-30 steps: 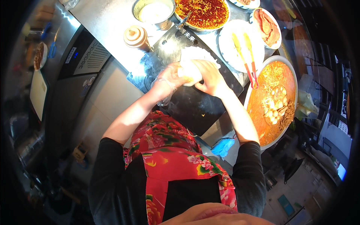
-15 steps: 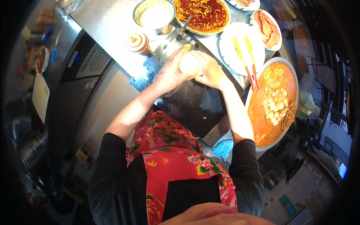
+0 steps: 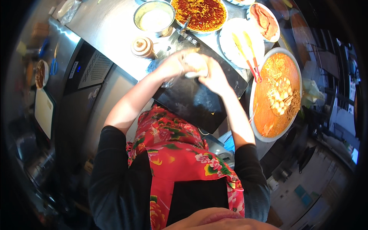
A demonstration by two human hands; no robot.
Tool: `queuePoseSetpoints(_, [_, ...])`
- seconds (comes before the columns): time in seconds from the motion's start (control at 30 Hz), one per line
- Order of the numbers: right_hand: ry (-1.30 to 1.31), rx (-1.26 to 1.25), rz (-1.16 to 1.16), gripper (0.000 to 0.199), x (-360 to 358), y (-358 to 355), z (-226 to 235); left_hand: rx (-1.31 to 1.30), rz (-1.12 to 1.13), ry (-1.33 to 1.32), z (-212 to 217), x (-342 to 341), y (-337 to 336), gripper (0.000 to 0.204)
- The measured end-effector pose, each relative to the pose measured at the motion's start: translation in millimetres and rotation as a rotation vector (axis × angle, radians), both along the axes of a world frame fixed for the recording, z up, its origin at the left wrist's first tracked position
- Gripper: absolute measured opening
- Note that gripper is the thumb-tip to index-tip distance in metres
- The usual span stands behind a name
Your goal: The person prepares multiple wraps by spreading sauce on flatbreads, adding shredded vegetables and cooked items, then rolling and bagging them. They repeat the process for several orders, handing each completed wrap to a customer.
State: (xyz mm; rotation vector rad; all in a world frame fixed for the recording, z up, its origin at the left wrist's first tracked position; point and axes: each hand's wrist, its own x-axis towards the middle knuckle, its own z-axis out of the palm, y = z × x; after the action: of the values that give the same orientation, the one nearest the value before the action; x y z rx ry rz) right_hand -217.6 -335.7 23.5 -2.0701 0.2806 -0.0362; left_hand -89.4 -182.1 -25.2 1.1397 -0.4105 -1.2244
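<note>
My left hand (image 3: 174, 66) and my right hand (image 3: 214, 76) are both closed around a pale, rounded, bun-like item (image 3: 197, 63) above the black board (image 3: 188, 99). Strong light washes out its surface, so its exact kind is unclear. The left fingers wrap its left side and are partly blurred; the right hand grips the other side. A tan squeeze bottle (image 3: 141, 47) stands left of my left hand. Beyond it is a metal bowl (image 3: 137, 18) with white contents. A bowl of dark red chilli oil (image 3: 199, 14) has a utensil handle leaning out.
Right of the board, tongs with red handles (image 3: 255, 69) lie across a white plate (image 3: 227, 50). Behind that sits a bowl of reddish sliced meat (image 3: 264, 22). A large basin (image 3: 253, 105) of orange-red broth holds eggs and shreds. A clear plastic bag (image 3: 69, 13) lies far left.
Both hands stay on the pale item, which is now tilted differently, with the left fingers shifted. The view has moved slightly, so the bowls and basin appear a little further left and higher.
</note>
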Motion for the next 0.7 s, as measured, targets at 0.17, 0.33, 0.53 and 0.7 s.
queuePoseSetpoints(0.17, [0.121,-0.345,-0.143,0.063,-61,46,-32,0.146,-0.219,-0.528,3,-40,27,0.086])
queuePoseSetpoints(0.33, [0.111,-0.32,-0.237,0.057,-73,18,-51,0.189,-0.181,-0.756,0,-45,-3,0.084])
queuePoseSetpoints(0.53, [0.202,-0.363,-0.042,0.057,-60,16,-46,0.172,-0.446,-1.392,12,-34,-3,0.079])
queuePoseSetpoints(0.7, [-0.182,-0.294,-0.553,0.04,-83,50,-12,-0.154,-0.016,-1.339,26,-65,43,0.063])
